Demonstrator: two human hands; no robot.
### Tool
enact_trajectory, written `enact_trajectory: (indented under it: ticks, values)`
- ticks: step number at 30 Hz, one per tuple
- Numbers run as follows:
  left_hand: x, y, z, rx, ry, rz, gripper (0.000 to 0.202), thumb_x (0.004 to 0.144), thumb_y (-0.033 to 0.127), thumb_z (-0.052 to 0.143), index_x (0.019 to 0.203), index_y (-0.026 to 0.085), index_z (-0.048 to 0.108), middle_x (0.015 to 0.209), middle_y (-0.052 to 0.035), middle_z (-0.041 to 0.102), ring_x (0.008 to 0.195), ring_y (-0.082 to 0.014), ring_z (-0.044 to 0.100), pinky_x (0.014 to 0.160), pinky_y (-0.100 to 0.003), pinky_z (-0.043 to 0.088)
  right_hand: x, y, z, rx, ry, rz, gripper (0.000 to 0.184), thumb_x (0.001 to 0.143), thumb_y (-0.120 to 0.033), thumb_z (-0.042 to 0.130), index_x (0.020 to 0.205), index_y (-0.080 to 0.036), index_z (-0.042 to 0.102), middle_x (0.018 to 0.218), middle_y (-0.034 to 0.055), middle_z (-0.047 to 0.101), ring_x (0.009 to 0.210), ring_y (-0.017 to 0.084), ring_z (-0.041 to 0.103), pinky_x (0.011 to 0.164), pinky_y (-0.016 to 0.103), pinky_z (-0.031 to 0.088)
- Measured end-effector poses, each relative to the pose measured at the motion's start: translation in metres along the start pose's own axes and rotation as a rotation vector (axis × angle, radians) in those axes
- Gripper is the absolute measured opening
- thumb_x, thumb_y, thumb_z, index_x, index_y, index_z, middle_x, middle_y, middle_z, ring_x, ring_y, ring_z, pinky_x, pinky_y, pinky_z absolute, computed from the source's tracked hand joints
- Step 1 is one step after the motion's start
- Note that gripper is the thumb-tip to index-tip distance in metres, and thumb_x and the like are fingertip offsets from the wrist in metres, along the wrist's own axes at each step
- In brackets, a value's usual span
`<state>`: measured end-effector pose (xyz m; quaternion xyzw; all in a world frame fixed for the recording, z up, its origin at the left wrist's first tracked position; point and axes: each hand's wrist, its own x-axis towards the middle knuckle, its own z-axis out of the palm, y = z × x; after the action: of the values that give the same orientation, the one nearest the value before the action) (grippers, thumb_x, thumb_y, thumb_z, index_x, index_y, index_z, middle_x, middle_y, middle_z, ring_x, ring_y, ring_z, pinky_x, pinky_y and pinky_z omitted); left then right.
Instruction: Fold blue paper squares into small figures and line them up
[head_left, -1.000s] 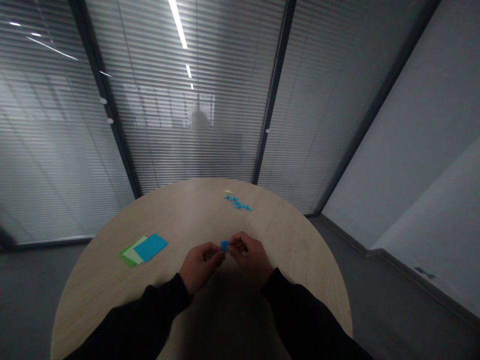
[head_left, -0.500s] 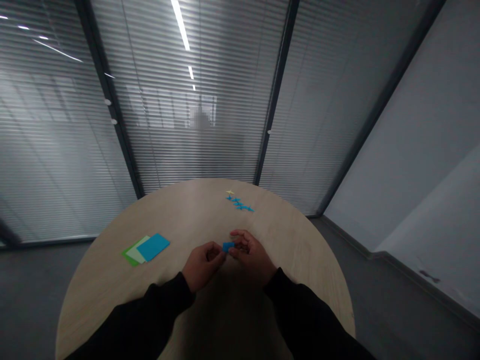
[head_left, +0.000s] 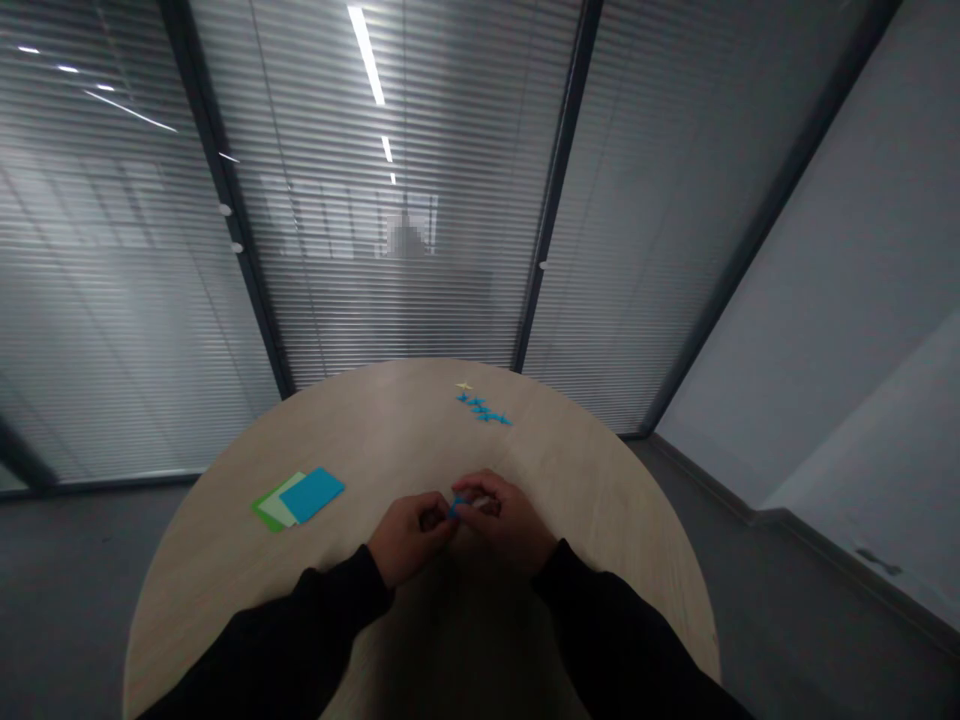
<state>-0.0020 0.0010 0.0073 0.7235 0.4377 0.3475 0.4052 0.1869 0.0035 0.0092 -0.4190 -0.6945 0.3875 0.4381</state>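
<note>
Between the fingertips of both hands is a small piece of blue folded paper [head_left: 455, 506], mostly covered by the fingers. My left hand [head_left: 411, 535] pinches it from the left, thumb and forefinger together. From the right, my right hand [head_left: 504, 515] grips it, its forefinger bent over the top. Farther off on the table lie several small blue folded-paper pieces [head_left: 480, 408] with pointed ends, in a slanting row. A pale yellow piece of similar shape [head_left: 464, 386] lies at the row's far end.
A round wooden table [head_left: 397, 430] stands under my forearms. To the left, a blue sheet of paper [head_left: 315, 494] overlaps a pale green sheet [head_left: 279, 508] and a brighter green sheet [head_left: 266, 516]. Glass partitions with blinds [head_left: 420, 310] rise behind the table; a wall [head_left: 840, 300] is on the right.
The blue folded paper showed as a flat little rectangle before; now it is turned and more hidden. My right fingers have closed in toward the left ones. The view has shifted slightly.
</note>
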Motion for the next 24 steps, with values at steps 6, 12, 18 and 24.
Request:
enact_trajectory:
  ticks: [6, 12, 18, 24]
  values:
    - [0.003, -0.002, 0.000, -0.111, 0.113, -0.034, 0.029, 0.082, 0.045, 0.064, 0.079, 0.016, 0.067, 0.065, -0.0006, 0.062, 0.060, -0.0144, 0.053, 0.057, -0.025, 0.039, 0.004, 0.007, 0.001, 0.235, 0.010, 0.160, 0.026, 0.077, -0.038, 0.074, 0.089, -0.020, 0.060, 0.077, 0.0007, 0.067, 0.069, 0.016, 0.064, 0.067, 0.030, 0.052]
    - [0.003, -0.003, 0.004, -0.512, 0.120, -0.122, 0.037, 0.077, 0.050, 0.072, 0.086, 0.014, 0.068, 0.073, -0.0039, 0.068, 0.066, -0.0154, 0.062, 0.066, -0.029, 0.049, 0.004, 0.009, 0.011, 0.284, 0.088, 0.154, 0.027, 0.077, -0.040, 0.073, 0.084, -0.020, 0.057, 0.072, -0.0003, 0.065, 0.065, 0.015, 0.062, 0.064, 0.029, 0.050]
    - [0.001, -0.002, 0.007, -0.610, 0.196, -0.187, 0.038, 0.074, 0.050, 0.076, 0.082, 0.013, 0.071, 0.069, -0.0030, 0.067, 0.065, -0.0148, 0.062, 0.066, -0.028, 0.049, 0.000, 0.003, 0.014, 0.038, 0.148, -0.003, 0.015, 0.084, -0.033, 0.067, 0.089, -0.020, 0.062, 0.078, 0.0027, 0.068, 0.071, 0.017, 0.065, 0.066, 0.029, 0.052]
    - [0.004, -0.011, 0.010, -0.701, 0.222, -0.203, 0.040, 0.070, 0.049, 0.080, 0.086, 0.012, 0.072, 0.071, -0.0032, 0.068, 0.065, -0.0144, 0.063, 0.067, -0.028, 0.051, -0.002, -0.004, 0.008, -0.430, 0.115, -0.384, 0.009, 0.091, -0.021, 0.058, 0.086, -0.022, 0.064, 0.085, 0.0050, 0.066, 0.078, 0.018, 0.062, 0.072, 0.031, 0.051]
